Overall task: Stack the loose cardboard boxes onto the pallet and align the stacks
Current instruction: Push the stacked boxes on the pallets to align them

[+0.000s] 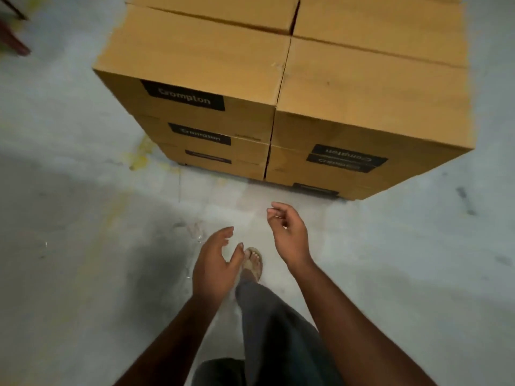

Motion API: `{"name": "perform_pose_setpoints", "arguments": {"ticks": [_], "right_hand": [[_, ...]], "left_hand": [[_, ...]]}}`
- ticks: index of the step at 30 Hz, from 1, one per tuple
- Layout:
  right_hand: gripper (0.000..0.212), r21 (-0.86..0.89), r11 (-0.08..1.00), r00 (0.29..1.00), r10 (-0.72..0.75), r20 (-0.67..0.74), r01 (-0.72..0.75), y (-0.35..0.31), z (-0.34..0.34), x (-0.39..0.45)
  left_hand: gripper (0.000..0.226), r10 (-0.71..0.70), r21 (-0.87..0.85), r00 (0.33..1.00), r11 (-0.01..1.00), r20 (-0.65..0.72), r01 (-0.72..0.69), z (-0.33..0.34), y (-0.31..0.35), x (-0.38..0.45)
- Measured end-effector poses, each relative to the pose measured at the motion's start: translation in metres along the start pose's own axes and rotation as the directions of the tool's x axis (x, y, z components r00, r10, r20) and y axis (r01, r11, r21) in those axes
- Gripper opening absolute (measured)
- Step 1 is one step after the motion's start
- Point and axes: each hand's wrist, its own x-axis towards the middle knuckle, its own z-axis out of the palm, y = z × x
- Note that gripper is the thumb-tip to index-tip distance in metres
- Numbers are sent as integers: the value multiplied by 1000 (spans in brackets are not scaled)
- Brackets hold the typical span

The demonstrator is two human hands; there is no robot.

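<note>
Brown cardboard boxes with black Crompton labels stand stacked in front of me. The near left stack (195, 68) is three boxes high, and the near right stack (370, 87) sits tight against it. More boxes (376, 20) fill the row behind. The pallet is almost wholly hidden under them; only a dark edge (315, 192) shows at floor level. My left hand (214, 263) and my right hand (289, 235) hang empty over the floor in front of the stacks, with fingers loosely curled. Neither hand touches a box.
Grey concrete floor (83, 218) with yellow stains lies on the left and in front. My leg and sandalled foot (253, 263) step forward between my hands. Dark red furniture legs (14, 37) show at the top left corner.
</note>
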Motion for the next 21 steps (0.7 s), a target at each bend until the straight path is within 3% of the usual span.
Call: {"name": "perform_pose_setpoints", "arguments": {"ticks": [6, 10, 13, 16, 19, 21], "right_hand": [[25, 35, 999, 989, 21, -145, -16, 44, 70, 119], [31, 78, 997, 969, 2, -246, 18, 84, 114, 192], [52, 133, 990, 916, 7, -400, 51, 139, 158, 235], [74, 252, 968, 869, 112, -483, 15, 207, 204, 282], [77, 352, 936, 808, 193, -557, 19, 267, 228, 336], [78, 437, 899, 782, 261, -566, 17, 295, 225, 373]], "left_hand": [[46, 5, 50, 992, 999, 123, -12, 40, -63, 136], [48, 83, 24, 984, 996, 157, -87, 92, -99, 222], [50, 154, 8, 964, 987, 216, -159, 140, -146, 277], [60, 208, 40, 941, 973, 265, -227, 195, -212, 322], [73, 344, 183, 920, 908, 188, -377, 238, -266, 365], [100, 473, 353, 855, 779, 211, -518, 260, -286, 395]]}}
